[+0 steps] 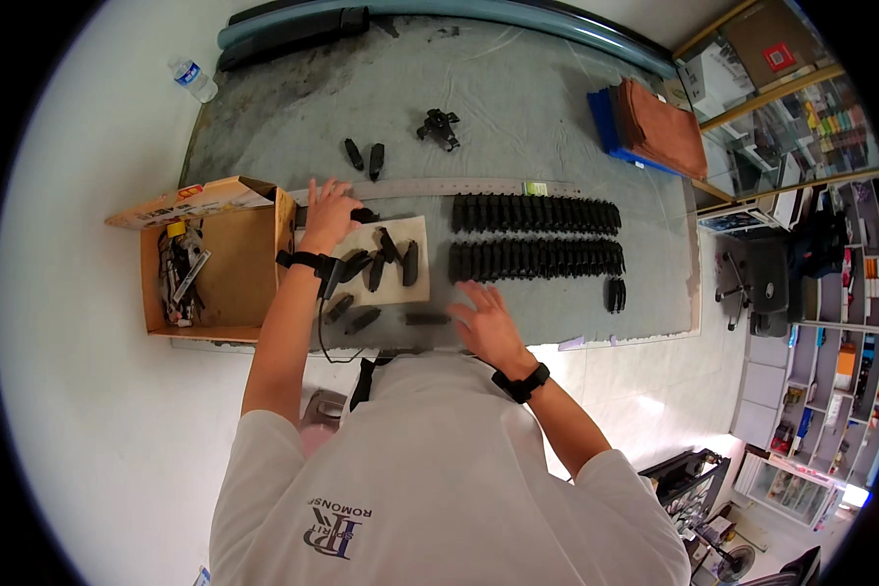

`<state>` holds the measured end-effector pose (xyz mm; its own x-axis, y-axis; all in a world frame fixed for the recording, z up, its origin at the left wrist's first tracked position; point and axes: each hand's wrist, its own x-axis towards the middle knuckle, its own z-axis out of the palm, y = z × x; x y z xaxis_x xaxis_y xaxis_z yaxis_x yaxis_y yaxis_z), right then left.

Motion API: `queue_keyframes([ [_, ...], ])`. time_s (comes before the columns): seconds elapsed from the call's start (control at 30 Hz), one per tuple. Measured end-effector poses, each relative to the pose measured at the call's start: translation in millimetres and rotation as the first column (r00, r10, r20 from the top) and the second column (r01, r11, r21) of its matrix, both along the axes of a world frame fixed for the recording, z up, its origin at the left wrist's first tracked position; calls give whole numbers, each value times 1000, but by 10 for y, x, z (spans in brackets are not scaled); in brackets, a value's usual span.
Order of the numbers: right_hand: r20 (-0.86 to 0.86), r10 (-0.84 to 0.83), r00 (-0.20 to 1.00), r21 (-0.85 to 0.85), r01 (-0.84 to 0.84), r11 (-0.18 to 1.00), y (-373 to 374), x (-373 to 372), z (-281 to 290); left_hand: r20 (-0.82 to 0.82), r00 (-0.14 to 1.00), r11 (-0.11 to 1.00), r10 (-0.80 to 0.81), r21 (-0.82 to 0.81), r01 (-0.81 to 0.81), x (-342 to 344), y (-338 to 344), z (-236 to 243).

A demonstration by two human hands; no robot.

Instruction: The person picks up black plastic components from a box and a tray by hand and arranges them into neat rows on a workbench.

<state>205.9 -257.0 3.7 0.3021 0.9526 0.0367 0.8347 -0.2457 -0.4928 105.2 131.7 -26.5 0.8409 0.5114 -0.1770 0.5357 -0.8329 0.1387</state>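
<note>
Left hand (330, 217): left of centre in the frame, fingertips right beside a dark piece (364, 215) at the top edge of the pale sheet (416, 290); gripping it or not, I can't tell.
Right hand (485, 318): just below centre, open, fingers spread, a blurred black piece (427, 319) just left of the fingertips.
Black pieces (409, 264): scattered on the sheet and below it, then two tight rows (537, 259) right of centre on the grey counter (547, 322).
Steel ruler (420, 188): across above them, fine scale marks, green-and-white sticker (535, 188) too small to read.
Cardboard box (149, 283): at left, open, print and red patches along its flap (186, 205).
Bottle (194, 80): upper left, blue-and-white label.
Shirt (439, 459): bottom centre, white, dark lettered logo (334, 532).
</note>
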Motion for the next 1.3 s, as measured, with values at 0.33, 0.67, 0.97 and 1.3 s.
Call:
queue_keyframes([
  [0.33, -80, 12, 997, 46, -9, 999, 34, -94, 9, 248, 968, 997, 25, 60, -42, 87, -88, 43],
  [0.67, -90, 29, 995, 54, -24, 998, -12, -97, 49, 286, 957, 998, 46, -55, -32, -164, -19, 176],
  [0.97, -48, -23, 999, 79, 27, 996, -196, -42, -62, 471, 882, 988, 10, 131, -81, -967, -491, 513],
  [1.3, -1, -44, 999, 29, 44, 999, -422, -136, -391, 475, 880, 991, 19, 108, -79, -1501, -960, 234],
])
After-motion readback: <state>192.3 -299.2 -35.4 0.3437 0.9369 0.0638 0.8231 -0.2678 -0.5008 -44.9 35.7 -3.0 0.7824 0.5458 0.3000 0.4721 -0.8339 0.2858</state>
